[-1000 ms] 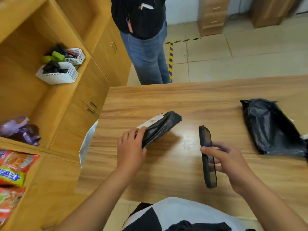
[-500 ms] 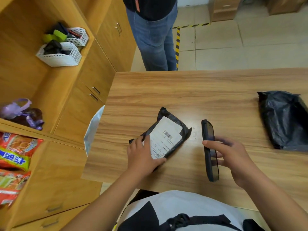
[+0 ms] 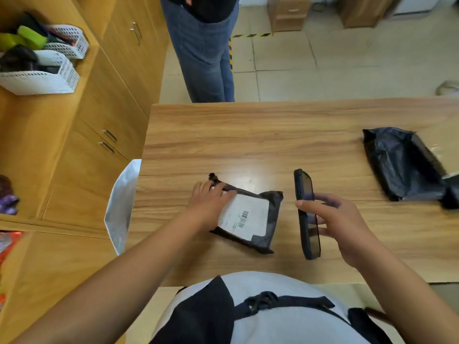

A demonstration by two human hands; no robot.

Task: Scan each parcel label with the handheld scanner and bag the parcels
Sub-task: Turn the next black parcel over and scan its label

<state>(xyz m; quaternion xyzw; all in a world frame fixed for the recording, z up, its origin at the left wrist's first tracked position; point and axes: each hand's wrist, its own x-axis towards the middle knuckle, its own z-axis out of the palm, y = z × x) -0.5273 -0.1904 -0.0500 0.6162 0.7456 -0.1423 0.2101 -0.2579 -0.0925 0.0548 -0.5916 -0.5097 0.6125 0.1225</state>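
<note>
Scanner [image 3: 306, 214] stands on edge, pointing away, gripped by right fingers [image 3: 327, 199]; left fingers [image 3: 218, 192] press label-up parcel [image 3: 248, 217].

The label [image 3: 253, 207] on the parcel [image 3: 274, 214] shows a barcode [image 3: 243, 218]; its print seems unreadably small.

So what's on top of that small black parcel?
A white label with a barcode faces up on the parcel, and the fingers of the left hand rest on its far left corner. Its contents are hidden by the black wrap.

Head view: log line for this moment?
left hand rests on parcel, label up | right hand holds scanner beside it, apart | black package far right
</note>
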